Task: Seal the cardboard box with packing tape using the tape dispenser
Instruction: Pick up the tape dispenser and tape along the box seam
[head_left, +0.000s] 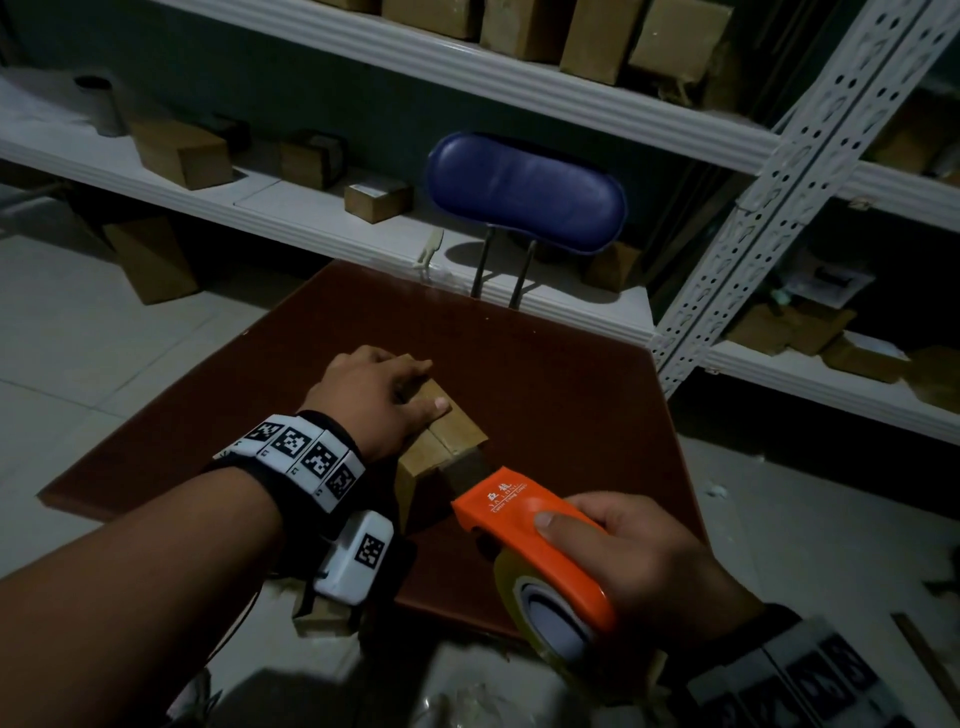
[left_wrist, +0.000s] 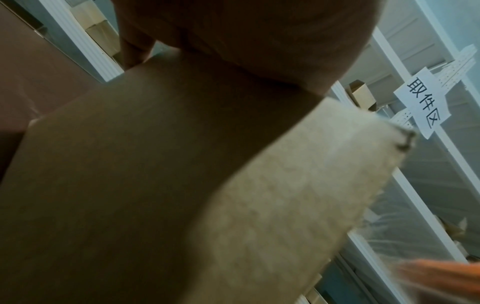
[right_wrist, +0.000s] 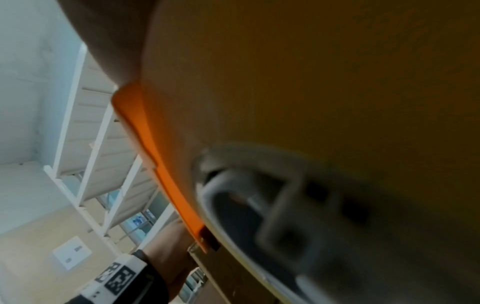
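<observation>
Closest to me, my right hand (head_left: 639, 561) grips the orange tape dispenser (head_left: 524, 535), thumb pressed on top, its front edge against the near end of the small cardboard box (head_left: 441, 441). I see the box sitting on the brown table (head_left: 545, 374), between my hands. My left hand (head_left: 374, 400) lies flat on its top, fingers straight, pressing the flaps down.

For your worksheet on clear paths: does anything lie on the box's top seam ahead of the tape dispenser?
Yes. The left hand rests on the cardboard box, its thumb lying by the seam's far part. The near stretch by the tape dispenser, held in the right hand, looks bare.
</observation>
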